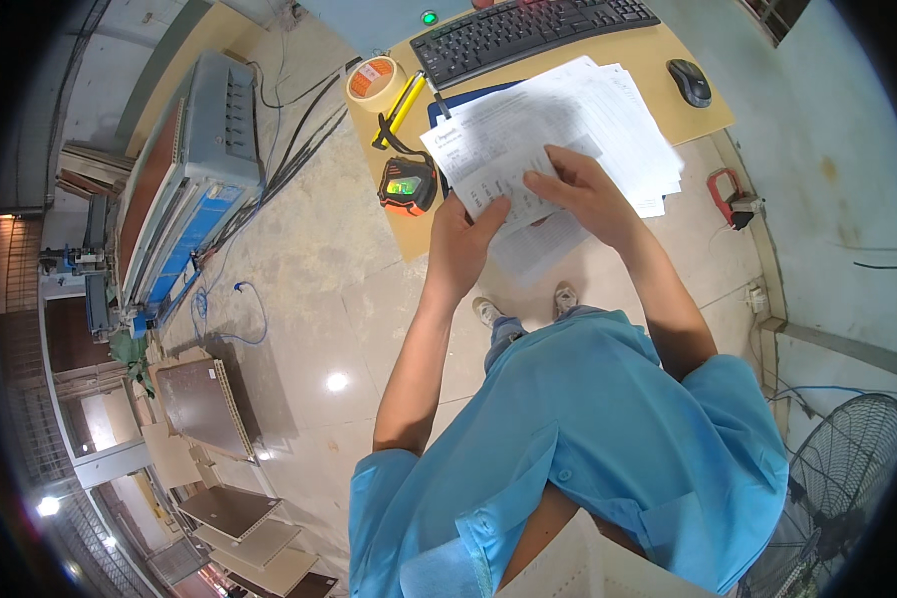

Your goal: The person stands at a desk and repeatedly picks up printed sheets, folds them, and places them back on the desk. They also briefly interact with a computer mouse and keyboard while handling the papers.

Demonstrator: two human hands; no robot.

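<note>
Both of my hands are closed on a small printed paper slip [506,181] above the near edge of the desk. My left hand [459,239] pinches its lower left side, with the thumb on top. On the other side my right hand [590,191] grips it between thumb and fingers. Beneath and beyond it lies a fanned stack of printed papers [618,112] on a blue clipboard [478,96]. Another pale sheet [538,255] hangs below my hands. Close to my left hand sits a black and orange tape measure [407,186].
The yellow desk [693,122] also bears a keyboard [528,36], a mouse [690,83], a tape roll [375,84] and a yellow cutter [403,108]. A large grey-blue machine [204,149], cables and leaning boards [204,399] stand left. A fan [837,478] stands at lower right.
</note>
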